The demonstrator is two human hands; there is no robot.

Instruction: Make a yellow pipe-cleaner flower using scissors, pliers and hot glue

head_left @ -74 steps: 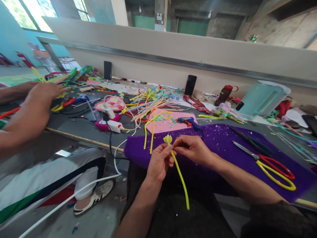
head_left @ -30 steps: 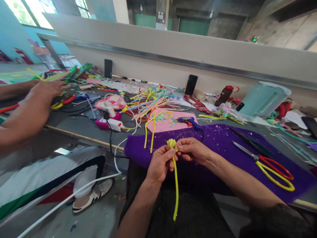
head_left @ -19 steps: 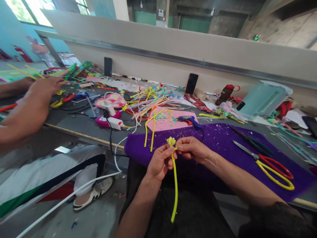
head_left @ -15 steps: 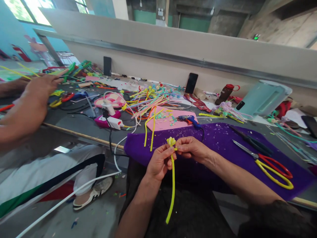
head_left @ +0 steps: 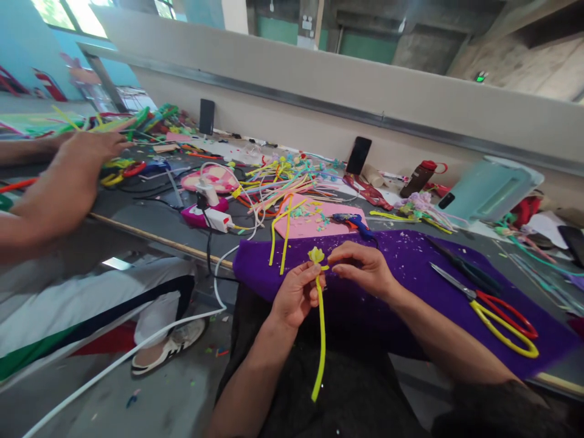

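A yellow pipe-cleaner flower [head_left: 316, 255] with a pale, bunched head stands upright over the purple cloth. My left hand [head_left: 297, 291] pinches it just below the head, between thumb and fingers. From that grip its long yellow stem [head_left: 322, 340] hangs down over my dark clothing. A short yellow end sticks out to the right beneath the head. Close to this end is my right hand [head_left: 362, 267], its thumb and forefinger parted, with nothing visible between them.
Scissors [head_left: 483, 310] with red and yellow handles lie on the purple cloth [head_left: 401, 255]. Behind are a blue glue gun [head_left: 353, 224], a pink sheet [head_left: 292, 228], and many loose pipe cleaners [head_left: 292, 179]. A power strip [head_left: 205, 218] and white cable sit left, near a co-worker's arm [head_left: 64, 188].
My right hand has let go of the short yellow end and drawn slightly right, its fingers parting. My left hand keeps its pinch. The whole view has shifted a little.
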